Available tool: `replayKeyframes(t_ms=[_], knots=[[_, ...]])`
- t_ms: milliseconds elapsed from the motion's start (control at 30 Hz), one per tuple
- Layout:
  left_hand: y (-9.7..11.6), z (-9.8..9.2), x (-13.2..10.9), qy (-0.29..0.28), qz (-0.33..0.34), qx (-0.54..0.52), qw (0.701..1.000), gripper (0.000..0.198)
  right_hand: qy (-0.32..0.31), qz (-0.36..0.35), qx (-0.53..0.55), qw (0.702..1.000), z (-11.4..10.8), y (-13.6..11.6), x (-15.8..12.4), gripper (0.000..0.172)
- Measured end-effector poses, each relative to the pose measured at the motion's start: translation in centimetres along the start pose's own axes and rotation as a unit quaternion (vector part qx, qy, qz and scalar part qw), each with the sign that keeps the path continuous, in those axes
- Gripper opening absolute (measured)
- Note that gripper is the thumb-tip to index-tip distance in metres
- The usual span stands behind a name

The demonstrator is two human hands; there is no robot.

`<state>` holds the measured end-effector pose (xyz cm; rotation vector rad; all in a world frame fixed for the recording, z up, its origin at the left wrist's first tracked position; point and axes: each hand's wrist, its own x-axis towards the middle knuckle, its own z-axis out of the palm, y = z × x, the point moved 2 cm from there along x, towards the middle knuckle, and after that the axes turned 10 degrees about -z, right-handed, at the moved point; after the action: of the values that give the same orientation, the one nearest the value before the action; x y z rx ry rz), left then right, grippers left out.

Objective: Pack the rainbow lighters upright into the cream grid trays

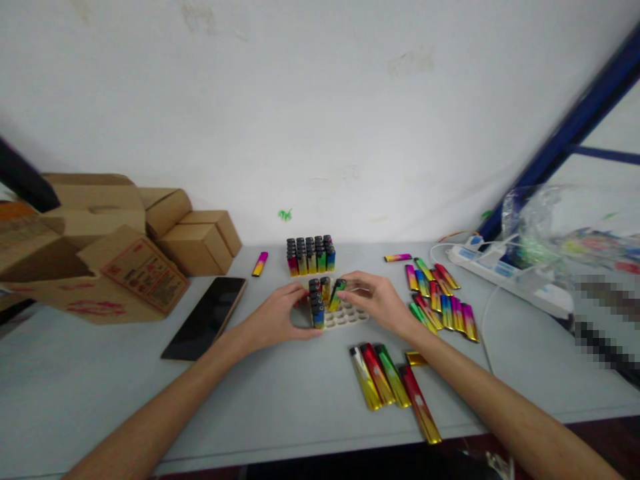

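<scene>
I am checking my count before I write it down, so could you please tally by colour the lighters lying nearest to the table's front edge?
White-and-gold lighter: 1
Red-and-gold lighters: 2
Green-and-gold lighter: 1
Partly hidden lighter, only gold clearly showing: 1
Total: 5

The bare, slim-fingered left hand (283, 313) and the bare, slim-fingered right hand (379, 301) run into a long, tapering left forearm (187, 390) and a matching right forearm (483, 393) — both uncovered, slimmer near the hand, broader toward the edge of view.
</scene>
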<state>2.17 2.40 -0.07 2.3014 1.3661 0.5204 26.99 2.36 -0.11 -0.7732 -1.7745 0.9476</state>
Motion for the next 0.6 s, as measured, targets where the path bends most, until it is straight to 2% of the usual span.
replayKeyframes(t_ms=[200,400,467,533,600], knots=[[0.1,0.2,0.1,-0.009,0.003,0.000,1.000,0.054,0.016,-0.081,-0.084,0.993,0.3,-0.3,0.2,0.025],[0.3,0.3,0.1,-0.013,0.009,-0.013,1.000,0.056,-0.020,-0.087,-0.107,0.990,1.1,-0.2,0.3,0.026],[0.3,0.3,0.1,-0.011,0.011,-0.014,1.000,0.055,-0.029,-0.085,-0.114,0.989,1.3,-0.3,0.3,0.021],[0.3,0.2,0.1,-0.011,0.012,-0.013,1.000,0.053,-0.044,-0.085,-0.151,0.984,1.4,-0.6,0.4,0.012],[0.3,0.3,0.1,-0.008,0.010,-0.012,1.000,0.052,-0.060,-0.085,-0.192,0.976,1.0,-0.8,0.5,0.014]])
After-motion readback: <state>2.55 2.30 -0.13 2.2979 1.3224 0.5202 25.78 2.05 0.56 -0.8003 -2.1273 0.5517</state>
